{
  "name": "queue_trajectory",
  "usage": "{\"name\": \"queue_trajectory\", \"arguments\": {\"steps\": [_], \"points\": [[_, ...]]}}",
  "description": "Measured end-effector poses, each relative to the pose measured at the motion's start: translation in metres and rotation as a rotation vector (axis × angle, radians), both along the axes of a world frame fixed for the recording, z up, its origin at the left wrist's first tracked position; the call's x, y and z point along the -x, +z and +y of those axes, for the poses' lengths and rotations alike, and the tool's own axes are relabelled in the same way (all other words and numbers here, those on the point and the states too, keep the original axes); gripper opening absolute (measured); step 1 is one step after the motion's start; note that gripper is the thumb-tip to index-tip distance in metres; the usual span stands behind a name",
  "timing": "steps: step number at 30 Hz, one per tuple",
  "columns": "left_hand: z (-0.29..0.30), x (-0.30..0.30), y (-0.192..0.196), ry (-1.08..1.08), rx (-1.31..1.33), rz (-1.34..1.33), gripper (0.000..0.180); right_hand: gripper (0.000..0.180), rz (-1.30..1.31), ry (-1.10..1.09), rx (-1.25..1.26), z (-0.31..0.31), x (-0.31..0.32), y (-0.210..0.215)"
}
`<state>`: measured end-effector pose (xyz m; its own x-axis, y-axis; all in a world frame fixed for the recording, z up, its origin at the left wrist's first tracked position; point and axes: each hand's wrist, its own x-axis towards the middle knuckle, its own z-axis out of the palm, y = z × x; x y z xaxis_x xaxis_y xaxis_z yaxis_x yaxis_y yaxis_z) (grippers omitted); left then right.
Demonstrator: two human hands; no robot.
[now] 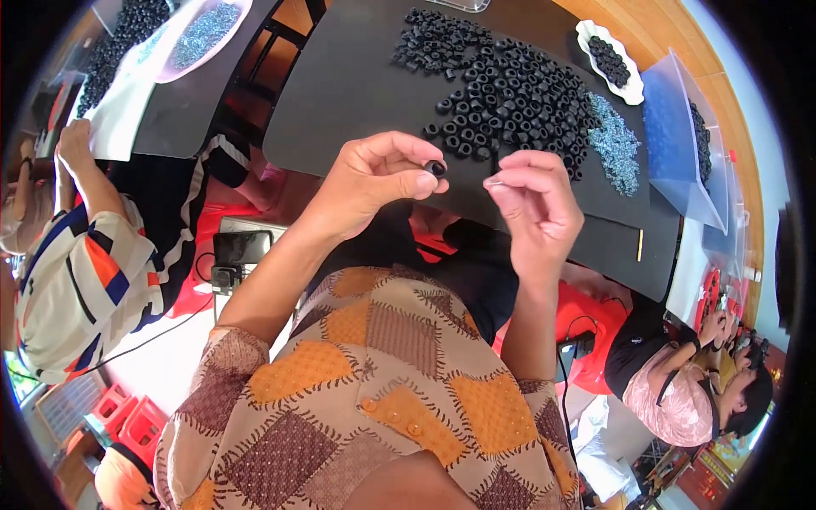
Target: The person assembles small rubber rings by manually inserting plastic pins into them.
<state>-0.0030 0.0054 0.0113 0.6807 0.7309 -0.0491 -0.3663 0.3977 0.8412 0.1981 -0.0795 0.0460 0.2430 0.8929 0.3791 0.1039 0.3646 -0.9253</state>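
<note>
The only writing I notice is yellowish lettering on a red panel [722,457], far off at the lower right and too small to make out.

The dark table [340,93] in front of the seated person has a smooth, dull top. Black hollow pieces [510,93] spread over its middle in a loose heap, and clear bluish pieces [616,149] lie just beside them on the right. A white scalloped dish [583,32] farther back holds more black pieces, a clear plastic bin [667,140] stands near the right edge, and a small yellow strip [640,245] lies below it.

Above the table's near edge, the left hand [374,180] grips one black ring-like piece [435,168] between thumb and fingertips. The right hand [537,204] is apart from it, thumb and forefinger drawn close together; whether they grip anything I cannot tell.

Wood trim [710,59] meets a pale wall on the right. A neighbour in a patterned shirt [89,272] sits to the left, another in a pink top [671,404] to the right, and red stools [140,425] stand at the lower left.
</note>
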Motion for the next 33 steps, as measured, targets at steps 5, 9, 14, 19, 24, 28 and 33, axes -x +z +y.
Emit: {"name": "queue_trajectory", "arguments": {"steps": [5, 9, 14, 19, 24, 28, 33], "points": [[-0.006, -0.003, 0.004, 0.045, -0.057, 0.047, 0.026, 0.017, -0.149, 0.045, -0.106, 0.005, 0.016, -0.003], [-0.007, -0.001, 0.002, 0.031, -0.091, 0.085, 0.025, 0.016, -0.302, 0.005, -0.083, 0.005, 0.020, 0.001], [-0.009, 0.001, 0.002, 0.071, -0.174, 0.089, 0.020, 0.017, -0.475, -0.061, -0.136, 0.009, 0.025, 0.002], [-0.009, 0.006, 0.006, 0.085, -0.270, 0.187, 0.020, 0.018, -0.575, -0.056, -0.087, 0.006, 0.030, 0.007], [-0.011, 0.007, 0.007, 0.152, -0.338, 0.224, 0.020, 0.017, -0.561, -0.083, -0.076, 0.008, 0.033, 0.002], [-0.010, 0.010, 0.006, 0.148, -0.270, 0.230, 0.021, 0.017, -0.560, -0.071, -0.117, 0.010, 0.038, -0.006], [-0.003, 0.020, -0.007, 0.168, -0.240, 0.185, 0.020, 0.025, -0.528, 0.041, -0.040, 0.019, 0.042, -0.006]]}}
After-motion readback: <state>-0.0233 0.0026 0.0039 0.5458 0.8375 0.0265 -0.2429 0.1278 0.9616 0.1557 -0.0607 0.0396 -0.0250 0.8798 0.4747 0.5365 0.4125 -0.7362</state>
